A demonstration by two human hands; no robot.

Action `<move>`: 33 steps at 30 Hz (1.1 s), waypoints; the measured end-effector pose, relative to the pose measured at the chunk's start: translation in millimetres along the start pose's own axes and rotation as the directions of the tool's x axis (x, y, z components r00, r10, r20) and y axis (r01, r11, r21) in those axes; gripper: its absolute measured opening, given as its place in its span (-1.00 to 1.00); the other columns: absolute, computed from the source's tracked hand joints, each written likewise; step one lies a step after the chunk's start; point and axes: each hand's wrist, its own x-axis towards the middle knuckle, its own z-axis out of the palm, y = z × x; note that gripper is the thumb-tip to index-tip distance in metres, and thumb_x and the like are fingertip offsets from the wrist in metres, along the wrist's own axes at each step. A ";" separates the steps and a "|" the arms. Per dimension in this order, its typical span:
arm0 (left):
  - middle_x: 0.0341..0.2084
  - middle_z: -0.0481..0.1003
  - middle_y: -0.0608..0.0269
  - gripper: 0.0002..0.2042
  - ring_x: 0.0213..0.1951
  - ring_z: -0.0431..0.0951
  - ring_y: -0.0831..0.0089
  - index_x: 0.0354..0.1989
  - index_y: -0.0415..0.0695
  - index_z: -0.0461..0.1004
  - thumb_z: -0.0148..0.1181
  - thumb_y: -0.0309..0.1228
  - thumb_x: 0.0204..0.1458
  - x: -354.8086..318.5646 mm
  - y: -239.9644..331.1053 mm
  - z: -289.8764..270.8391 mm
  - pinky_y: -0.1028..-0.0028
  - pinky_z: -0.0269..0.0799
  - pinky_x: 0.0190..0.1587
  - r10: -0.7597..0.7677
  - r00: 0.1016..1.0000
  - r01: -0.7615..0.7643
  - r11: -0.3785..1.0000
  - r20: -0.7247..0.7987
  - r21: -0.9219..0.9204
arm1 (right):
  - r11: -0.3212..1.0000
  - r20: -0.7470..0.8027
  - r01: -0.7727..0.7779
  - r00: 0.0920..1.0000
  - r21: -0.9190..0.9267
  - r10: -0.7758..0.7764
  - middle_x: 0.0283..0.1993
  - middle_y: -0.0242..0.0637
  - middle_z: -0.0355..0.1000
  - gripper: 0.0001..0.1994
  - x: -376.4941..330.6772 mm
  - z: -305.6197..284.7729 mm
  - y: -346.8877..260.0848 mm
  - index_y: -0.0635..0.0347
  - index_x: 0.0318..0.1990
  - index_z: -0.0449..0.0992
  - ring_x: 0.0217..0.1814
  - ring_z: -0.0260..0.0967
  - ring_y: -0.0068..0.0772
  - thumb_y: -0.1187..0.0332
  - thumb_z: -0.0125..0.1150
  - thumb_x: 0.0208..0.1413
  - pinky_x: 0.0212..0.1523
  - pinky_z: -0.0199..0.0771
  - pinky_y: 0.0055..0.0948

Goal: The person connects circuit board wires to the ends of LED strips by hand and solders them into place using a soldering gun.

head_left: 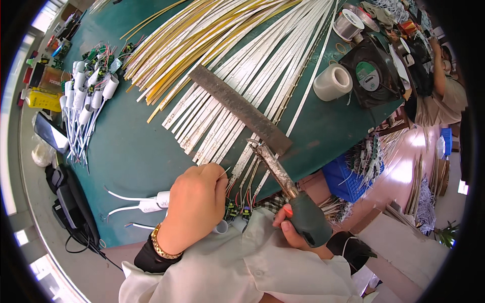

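Pale shirt cloth point(202, 278) filled the foreground at a green table point(131, 151), where I saw a worker's right hand point(294, 236), fingers wrapped round the dark handle point(309, 218) of a soldering iron point(287, 186), its tip just beside a dark bar point(240, 108) lying across white strips point(257, 58); near the strips' lower ends, the left hand point(194, 202), gold bracelet point(160, 246) at its wrist, had its fingers pinched together on a thin wire point(227, 171)

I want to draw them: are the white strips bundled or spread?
Spread out: the white strips fan across the green table, with gaps between some.
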 end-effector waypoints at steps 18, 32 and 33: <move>-0.59 0.40 0.18 -0.92 -0.47 0.39 0.15 -0.56 -0.20 0.44 0.21 -0.60 -0.26 2.9 -4.6 13.8 0.28 0.29 -0.43 0.036 0.992 -0.026 0.996 -0.120 0.083 | 0.986 0.107 -0.102 0.987 -0.135 0.116 -0.49 -0.31 0.38 -0.96 6.0 -6.9 -8.3 0.17 -0.40 0.44 -0.47 0.33 -0.33 0.43 0.14 -0.02 -0.43 0.34 -0.41; -0.59 0.40 0.23 -0.93 -0.46 0.40 0.19 -0.59 -0.13 0.43 0.21 -0.55 -0.24 6.8 -7.7 12.4 0.28 0.27 -0.41 0.028 0.998 -0.022 0.995 -0.056 0.099 | 0.933 0.279 -0.084 0.942 -0.351 0.189 -0.37 -0.21 0.45 -0.82 4.5 -28.4 -19.8 0.27 -0.31 0.45 -0.33 0.41 -0.27 0.33 0.01 0.18 -0.28 0.37 -0.38; -0.60 0.39 0.19 -0.93 -0.47 0.40 0.15 -0.60 -0.16 0.44 0.22 -0.57 -0.25 7.2 -7.4 11.8 0.27 0.28 -0.41 0.043 0.997 -0.038 0.995 -0.059 0.088 | 0.933 0.281 -0.083 0.941 -0.350 0.189 -0.37 -0.21 0.45 -0.82 4.5 -27.4 -19.7 0.27 -0.31 0.45 -0.33 0.41 -0.27 0.33 0.01 0.18 -0.28 0.37 -0.38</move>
